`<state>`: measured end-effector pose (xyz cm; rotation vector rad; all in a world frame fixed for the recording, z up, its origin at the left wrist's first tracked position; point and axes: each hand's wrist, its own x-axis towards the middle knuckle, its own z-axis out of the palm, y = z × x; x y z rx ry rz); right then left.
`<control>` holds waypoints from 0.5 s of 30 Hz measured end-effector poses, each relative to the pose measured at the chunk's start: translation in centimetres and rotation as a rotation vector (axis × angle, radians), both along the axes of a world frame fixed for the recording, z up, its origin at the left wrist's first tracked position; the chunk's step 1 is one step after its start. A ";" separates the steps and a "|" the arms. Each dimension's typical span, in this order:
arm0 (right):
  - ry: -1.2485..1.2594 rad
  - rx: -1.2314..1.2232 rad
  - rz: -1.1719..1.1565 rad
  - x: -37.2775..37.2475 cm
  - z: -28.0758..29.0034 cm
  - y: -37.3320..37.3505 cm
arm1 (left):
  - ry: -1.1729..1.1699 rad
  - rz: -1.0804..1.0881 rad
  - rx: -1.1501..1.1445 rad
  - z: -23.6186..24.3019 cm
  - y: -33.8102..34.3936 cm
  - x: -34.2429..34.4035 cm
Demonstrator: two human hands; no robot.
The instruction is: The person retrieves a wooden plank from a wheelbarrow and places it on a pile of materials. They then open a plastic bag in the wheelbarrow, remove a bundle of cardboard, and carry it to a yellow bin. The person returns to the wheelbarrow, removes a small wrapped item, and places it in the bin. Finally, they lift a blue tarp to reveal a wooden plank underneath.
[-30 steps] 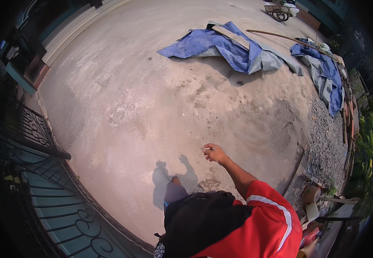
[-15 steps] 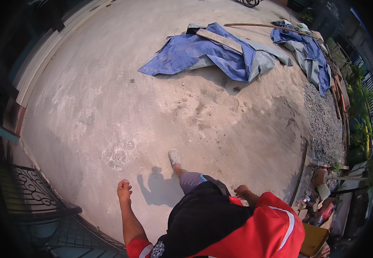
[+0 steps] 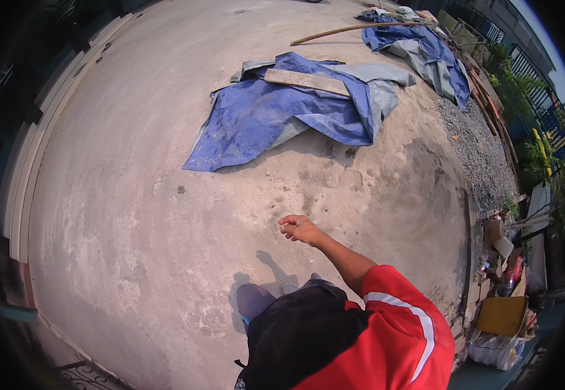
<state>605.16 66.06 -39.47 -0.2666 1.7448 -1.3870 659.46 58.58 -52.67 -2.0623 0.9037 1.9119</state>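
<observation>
My right hand point(image 3: 298, 229) reaches forward over the sandy concrete ground point(image 3: 133, 214), its fingers loosely bent and apart, with nothing visible in them. It touches nothing. Beyond it lies a crumpled blue tarp point(image 3: 250, 123) with a grey underside, and a wooden board point(image 3: 307, 82) rests across its top. Sand spills out along the tarp's near edge. My left hand is out of view. Below, one bent knee point(image 3: 254, 300) in grey shorts shows beside my black and red shirt.
A second blue tarp point(image 3: 419, 45) lies far right, with a long wooden strip point(image 3: 354, 28) near it. Grey gravel point(image 3: 477, 143) borders the right side. Nearer stand a yellow container point(image 3: 502, 316) and mixed clutter. A step edge point(image 3: 25, 195) runs along the left; a metal grille point(image 3: 87, 376) is lower left.
My right hand has swung forward and to the left, while my left hand has dropped out of view. The near tarp appears closer, and the other leg is now forward.
</observation>
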 end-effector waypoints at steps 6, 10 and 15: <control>-0.056 0.272 -0.384 -2.1 -7.6 0.7 | 0.010 -0.143 -0.050 -0.3 -19.9 -10.1; -0.263 0.639 -0.461 2.4 -9.7 5.8 | 0.016 -0.187 -0.278 1.6 -38.5 -21.1; -0.484 0.547 -0.823 4.8 -12.0 9.6 | 0.049 -0.288 -0.588 6.2 -53.0 -38.0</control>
